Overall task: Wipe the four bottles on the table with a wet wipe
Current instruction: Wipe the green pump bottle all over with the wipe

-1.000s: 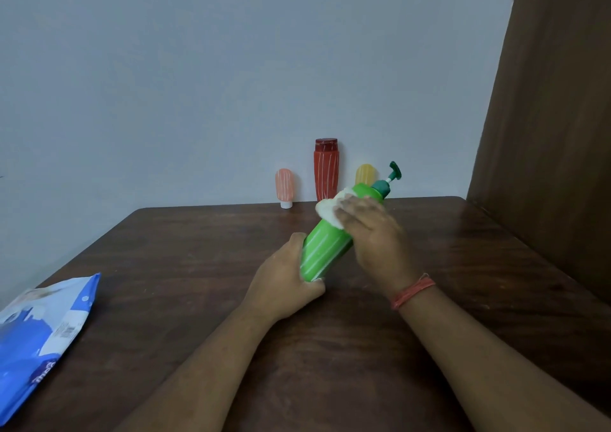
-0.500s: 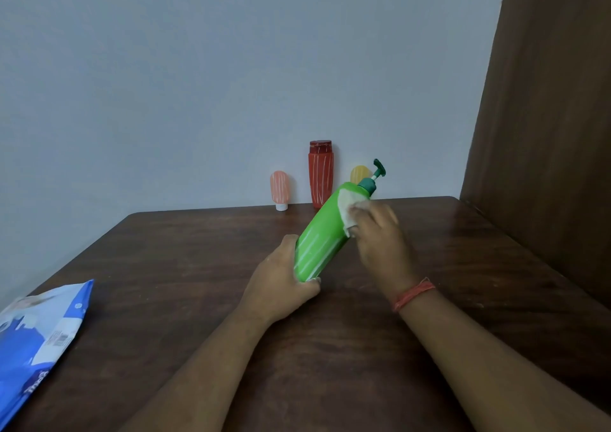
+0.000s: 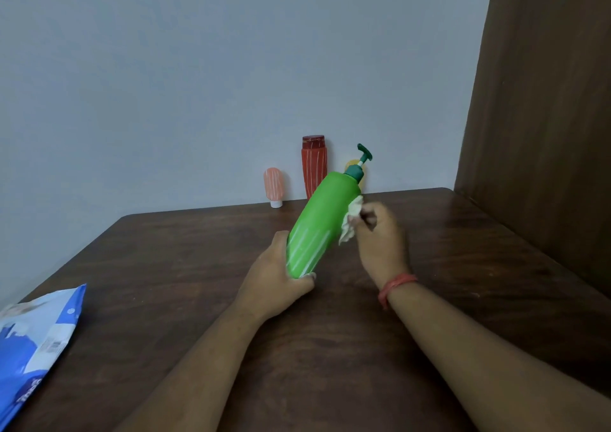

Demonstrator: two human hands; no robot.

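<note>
The step in hand was judged to be the wiping of the green bottle (image 3: 322,220), one of the four; whether the other three had been wiped could not be told. The bottle was held above the middle of the table (image 3: 496,266), tilted with its pump (image 3: 362,159) toward one o'clock and its base toward seven o'clock. Its base was gripped by the left hand (image 3: 276,284), the fingers curled round the lower end and the thumb laid up the near-left side. The wipe (image 3: 351,221) was pinched in the fingers of the right hand (image 3: 380,233) and was pressed against the bottle's right flank, at about three o'clock from its body. The right wrist, marked by a red band (image 3: 396,284), was bent upward, the forearm running in from five o'clock.

The next move was judged to call for a firm hold at the base while the wipe was drawn along the flank or the bottle was turned so that unwiped sides were reached; the pump neck would need care.

At twelve o'clock, against the wall, a red bottle (image 3: 313,170), a pink bottle (image 3: 273,185) and a yellow bottle (image 3: 350,164), mostly hidden behind the green one, were stood. A blue pack (image 3: 36,342) was lain at eight o'clock on the table's edge.
</note>
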